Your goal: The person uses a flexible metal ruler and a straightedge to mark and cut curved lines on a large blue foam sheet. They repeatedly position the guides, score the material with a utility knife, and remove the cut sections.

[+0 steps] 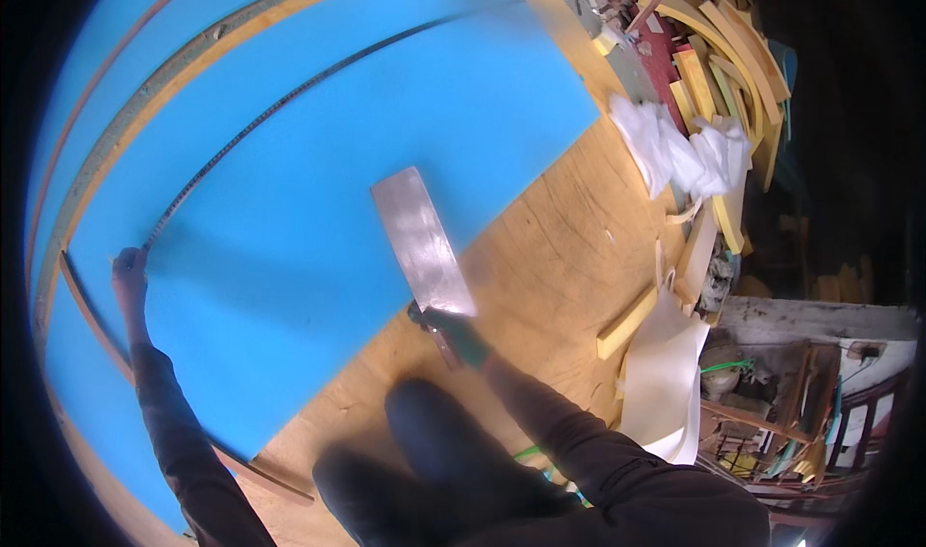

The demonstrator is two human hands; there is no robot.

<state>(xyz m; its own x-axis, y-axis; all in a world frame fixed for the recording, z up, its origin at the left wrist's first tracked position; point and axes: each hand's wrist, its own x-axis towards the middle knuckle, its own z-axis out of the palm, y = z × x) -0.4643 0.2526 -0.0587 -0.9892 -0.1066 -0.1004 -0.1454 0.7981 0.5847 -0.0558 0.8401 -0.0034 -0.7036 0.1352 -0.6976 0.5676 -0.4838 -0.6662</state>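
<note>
A large blue sheet (328, 190) lies flat on a wooden board (550, 238). Across it runs a long, thin, dark strip with fine marks, like a measuring ruler (260, 120); it looks bowed in the fisheye picture. At its near left end, my left hand (129, 269) is closed, fingers pinched at the tip. My right hand (455, 335), darkly gloved, grips the handle of a wide rectangular metal blade, like a cleaver (422, 243). That blade extends over the sheet's near edge, apart from the strip.
Wooden rails (164, 94) run along the far left. Cut wood-coloured strips (743, 55) are heaped at the back right, beside crumpled white material (675, 151). A pale sheet (666, 383) hangs at the right. My knees (424, 431) are on the board.
</note>
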